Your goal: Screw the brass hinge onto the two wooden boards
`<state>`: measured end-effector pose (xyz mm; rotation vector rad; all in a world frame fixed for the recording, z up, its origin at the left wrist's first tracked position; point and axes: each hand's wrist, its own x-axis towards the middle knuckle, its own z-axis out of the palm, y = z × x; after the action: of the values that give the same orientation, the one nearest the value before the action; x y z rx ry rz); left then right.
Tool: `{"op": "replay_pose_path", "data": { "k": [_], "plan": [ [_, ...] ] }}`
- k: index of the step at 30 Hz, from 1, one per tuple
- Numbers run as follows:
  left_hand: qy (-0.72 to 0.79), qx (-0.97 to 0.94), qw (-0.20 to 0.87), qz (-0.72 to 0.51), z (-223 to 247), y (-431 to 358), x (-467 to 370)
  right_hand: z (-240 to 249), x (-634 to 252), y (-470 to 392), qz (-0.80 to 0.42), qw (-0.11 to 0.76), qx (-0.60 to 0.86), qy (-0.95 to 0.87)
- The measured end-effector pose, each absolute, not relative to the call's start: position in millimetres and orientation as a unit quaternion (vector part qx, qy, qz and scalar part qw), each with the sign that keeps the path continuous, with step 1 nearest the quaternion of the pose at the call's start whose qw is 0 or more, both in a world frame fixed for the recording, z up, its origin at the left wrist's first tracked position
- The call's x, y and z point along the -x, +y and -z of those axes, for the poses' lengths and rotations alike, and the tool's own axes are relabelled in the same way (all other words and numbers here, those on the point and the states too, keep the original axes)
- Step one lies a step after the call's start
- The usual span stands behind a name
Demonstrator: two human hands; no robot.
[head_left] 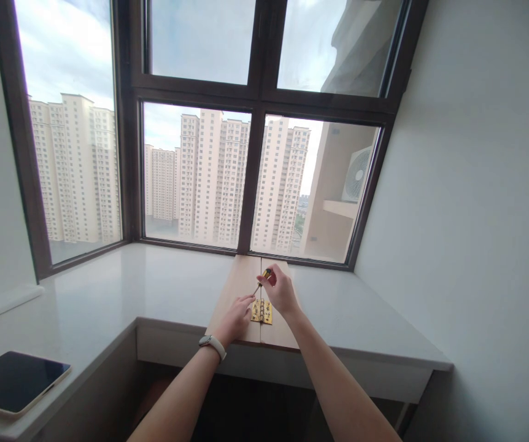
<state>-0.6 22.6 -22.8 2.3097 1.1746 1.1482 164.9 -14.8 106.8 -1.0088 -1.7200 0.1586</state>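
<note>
Right hand (283, 293) grasping a screwdriver (265, 276) at the far side of a gold hinge (268, 315).
The screwdriver slants near and left to the left hand (237, 316), its fingertips beside the tip; whether they pinch anything, I cannot tell. The hinge lies across the join of two pale wooden boards (241, 279) on the white worktop (172, 288). A watch (206, 340) circles the left wrist; a tablet (13, 380) lies near left, a dark-framed window (251, 172) far.

Dark-framed windows (258, 103) rise above a white sill (167, 285).
</note>
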Motion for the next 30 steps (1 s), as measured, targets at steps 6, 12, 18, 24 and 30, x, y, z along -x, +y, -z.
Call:
{"op": "replay_pose_path", "data": {
  "k": [6,12,18,24,30],
  "plan": [
    [0.407,-0.804,0.159,-0.404,22.7,22.1,-0.1,-106.7,-162.5,-16.2,-0.082,0.542,0.414,-0.727],
    [0.397,-0.809,0.18,-0.393,20.3,18.1,0.1,-107.2,-163.8,-17.9,-0.079,0.546,0.419,-0.721],
    [0.39,-0.81,0.19,-0.396,13.9,11.4,1.0,-108.7,-168.3,-19.6,-0.067,0.554,0.435,-0.707],
    [0.415,-0.787,0.195,-0.413,13.1,10.2,3.0,-120.8,-175.0,-23.7,-0.044,0.569,0.457,-0.682],
    [0.415,-0.793,0.19,-0.404,14.4,9.0,3.5,-126.3,-184.1,-24.2,-0.027,0.563,0.471,-0.679]
  ]
}}
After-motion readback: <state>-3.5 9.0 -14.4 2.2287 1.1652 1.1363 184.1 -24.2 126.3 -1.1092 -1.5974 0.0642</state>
